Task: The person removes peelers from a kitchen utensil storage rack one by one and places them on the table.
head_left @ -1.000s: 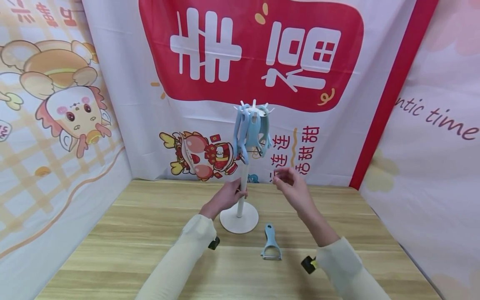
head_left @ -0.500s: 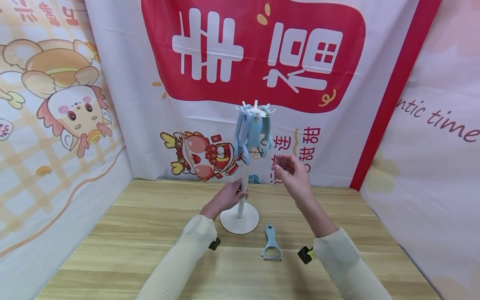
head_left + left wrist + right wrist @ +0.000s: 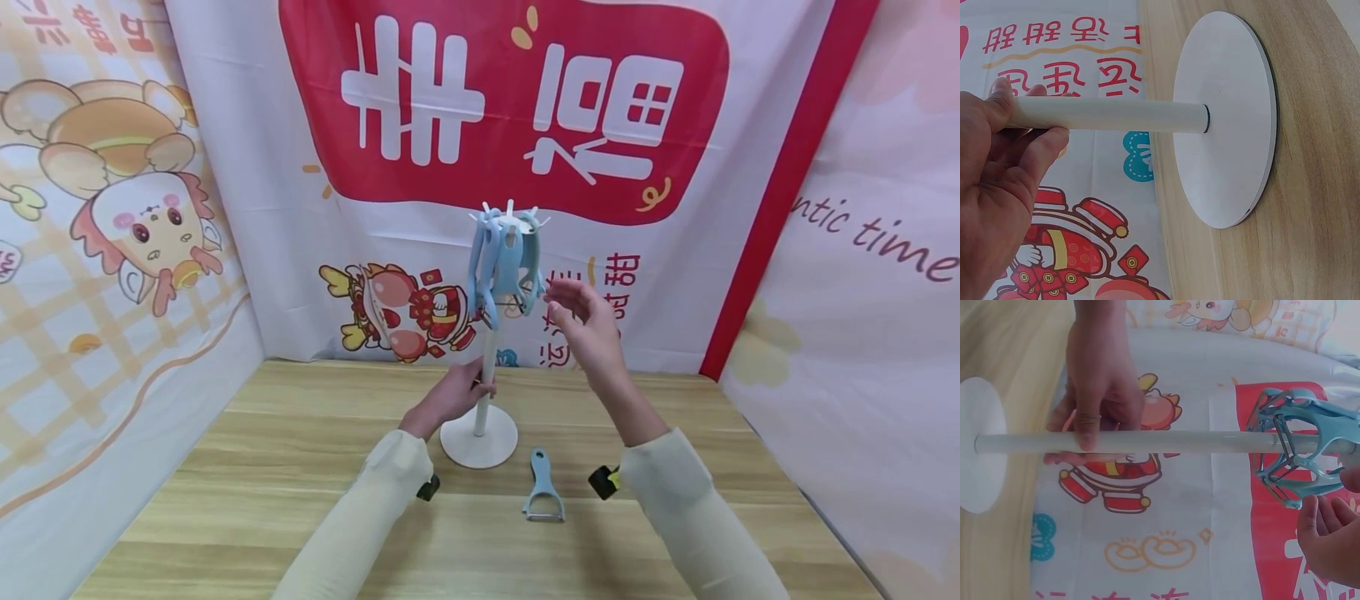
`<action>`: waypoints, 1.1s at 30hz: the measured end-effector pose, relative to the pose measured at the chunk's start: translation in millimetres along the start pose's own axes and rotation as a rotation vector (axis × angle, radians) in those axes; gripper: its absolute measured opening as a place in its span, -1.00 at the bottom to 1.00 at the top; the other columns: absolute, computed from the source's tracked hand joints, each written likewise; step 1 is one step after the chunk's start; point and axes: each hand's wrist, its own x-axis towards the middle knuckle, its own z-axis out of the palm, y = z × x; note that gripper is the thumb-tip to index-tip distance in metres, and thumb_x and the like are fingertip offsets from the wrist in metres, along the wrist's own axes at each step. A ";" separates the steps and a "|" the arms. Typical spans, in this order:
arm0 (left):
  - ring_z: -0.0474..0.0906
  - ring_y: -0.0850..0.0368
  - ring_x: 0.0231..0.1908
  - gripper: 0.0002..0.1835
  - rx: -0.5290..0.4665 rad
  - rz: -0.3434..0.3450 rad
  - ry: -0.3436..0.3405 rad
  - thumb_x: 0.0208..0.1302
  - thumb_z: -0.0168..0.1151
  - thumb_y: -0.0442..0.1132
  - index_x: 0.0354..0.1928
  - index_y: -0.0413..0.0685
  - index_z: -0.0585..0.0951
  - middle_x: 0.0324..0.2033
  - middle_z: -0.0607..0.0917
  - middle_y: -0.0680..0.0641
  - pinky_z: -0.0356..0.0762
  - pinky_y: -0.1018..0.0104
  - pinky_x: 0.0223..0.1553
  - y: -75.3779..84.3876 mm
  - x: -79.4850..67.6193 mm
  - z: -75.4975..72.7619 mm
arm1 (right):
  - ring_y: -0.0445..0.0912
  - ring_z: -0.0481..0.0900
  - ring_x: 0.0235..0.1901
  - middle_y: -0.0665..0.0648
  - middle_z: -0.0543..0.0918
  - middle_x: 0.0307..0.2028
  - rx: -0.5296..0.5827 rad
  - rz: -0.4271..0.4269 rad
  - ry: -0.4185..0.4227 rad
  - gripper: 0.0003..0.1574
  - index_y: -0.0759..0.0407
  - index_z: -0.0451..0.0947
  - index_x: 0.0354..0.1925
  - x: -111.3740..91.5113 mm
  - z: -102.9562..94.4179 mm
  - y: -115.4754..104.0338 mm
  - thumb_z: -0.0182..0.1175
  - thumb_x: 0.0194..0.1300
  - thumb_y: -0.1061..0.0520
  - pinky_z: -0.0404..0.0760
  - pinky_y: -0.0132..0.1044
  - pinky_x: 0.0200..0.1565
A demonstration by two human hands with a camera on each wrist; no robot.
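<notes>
While the loose blue Y-peeler (image 3: 543, 492) lies unmoved on the near tabletop (image 3: 300, 467), I see the left hand (image 3: 452, 392) beyond it keeping its pinch on the white stand pole (image 3: 490, 354), steadying it, I judge. Farther right, the right hand (image 3: 590, 332) has risen to just beside the hanging blue peelers (image 3: 510, 265), fingers loosely curved, holding nothing. I can't tell whether it touches; I'd say work up there is now within reach.
</notes>
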 end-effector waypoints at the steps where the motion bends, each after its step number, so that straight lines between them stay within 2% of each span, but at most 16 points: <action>1: 0.66 0.10 -0.11 -0.84 0.001 0.003 0.002 0.45 0.16 -0.25 0.00 -0.03 0.50 -0.23 0.68 0.01 0.62 -0.01 0.18 -0.4 -0.3 0.0 | -0.07 0.55 0.22 0.15 0.58 0.19 0.003 -0.007 0.000 -0.51 0.15 0.40 0.30 2.1 0.3 -0.9 0.15 0.46 0.14 0.56 -0.31 0.27; 8: 0.66 0.11 -0.13 -0.85 -0.004 0.017 0.010 0.44 0.17 -0.29 -0.02 -0.04 0.51 -0.23 0.67 0.00 0.65 0.05 0.14 -1.2 -0.3 0.3 | -0.06 0.53 0.26 0.16 0.57 0.24 0.020 -0.037 -0.006 -0.49 0.13 0.39 0.32 12.4 2.2 -9.2 0.16 0.45 0.17 0.48 -0.22 0.36; 23: 0.66 0.13 -0.16 -0.83 0.003 0.056 0.023 0.42 0.19 -0.32 -0.01 -0.05 0.50 -0.24 0.67 0.00 0.69 0.11 0.08 -1.3 0.1 1.2 | -0.07 0.51 0.29 0.10 0.55 0.28 0.038 0.026 -0.060 -0.47 0.06 0.41 0.34 21.7 7.0 -18.0 0.17 0.45 0.13 0.47 -0.19 0.36; 33: 0.67 0.12 -0.15 -0.82 -0.009 0.032 0.031 0.42 0.18 -0.34 0.00 -0.06 0.49 -0.23 0.67 -0.01 0.68 0.09 0.09 0.4 -0.7 2.3 | 0.00 0.52 0.29 0.15 0.54 0.29 0.034 0.010 -0.101 -0.45 0.11 0.37 0.37 29.0 8.6 -21.1 0.15 0.46 0.13 0.54 -0.17 0.30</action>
